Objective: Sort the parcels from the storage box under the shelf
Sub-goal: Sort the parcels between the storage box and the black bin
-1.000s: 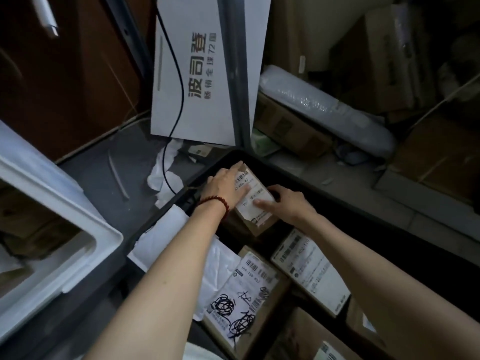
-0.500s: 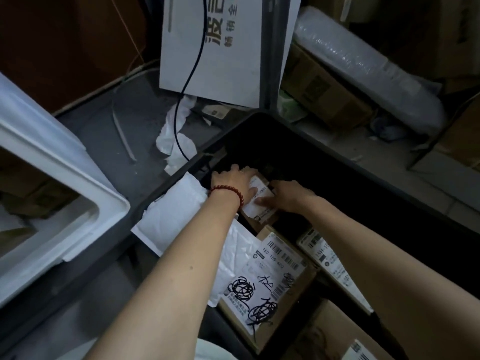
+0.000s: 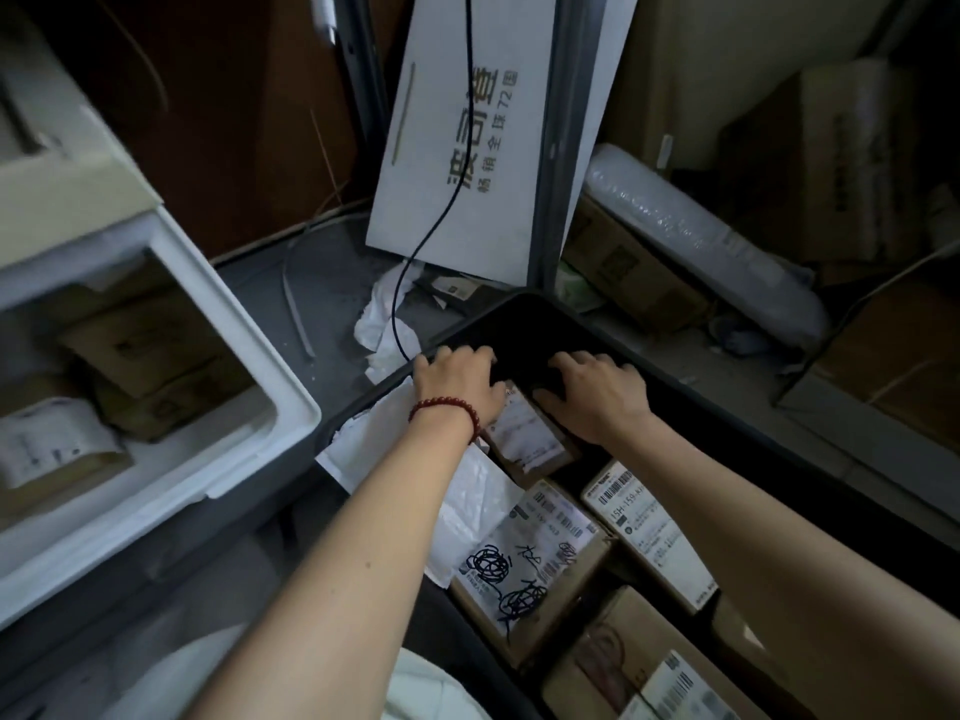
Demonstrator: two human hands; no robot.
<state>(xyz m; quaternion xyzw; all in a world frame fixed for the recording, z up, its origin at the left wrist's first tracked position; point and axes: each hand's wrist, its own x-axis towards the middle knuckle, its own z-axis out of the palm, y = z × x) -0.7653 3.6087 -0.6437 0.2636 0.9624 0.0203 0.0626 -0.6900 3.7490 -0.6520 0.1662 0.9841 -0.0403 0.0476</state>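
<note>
Head view, left to right. White foam box (image 3: 291, 407) at left, holding labelled cartons, well apart from the work. Left hand (image 3: 457, 387), red bead bracelet (image 3: 447, 414) at the wrist: fingers spread over the far left corner of the black plastic storage box (image 3: 519, 330), heel over the far left corner of the small brown cardboard parcel with a white label (image 3: 530, 439). Right hand (image 3: 597, 400): thumb against the parcel's far end, fingers bent into the dark beyond. Whether either hand actually grasps the parcel cannot be told.

One second ago both hands held this parcel raised, fingers on its label; it now sits lower, among the other cartons, with the hands shifted to its far end. It was probably checked and is being set back in the far corner.

Its label faces up; its long axis runs far-left to near-right.
</note>
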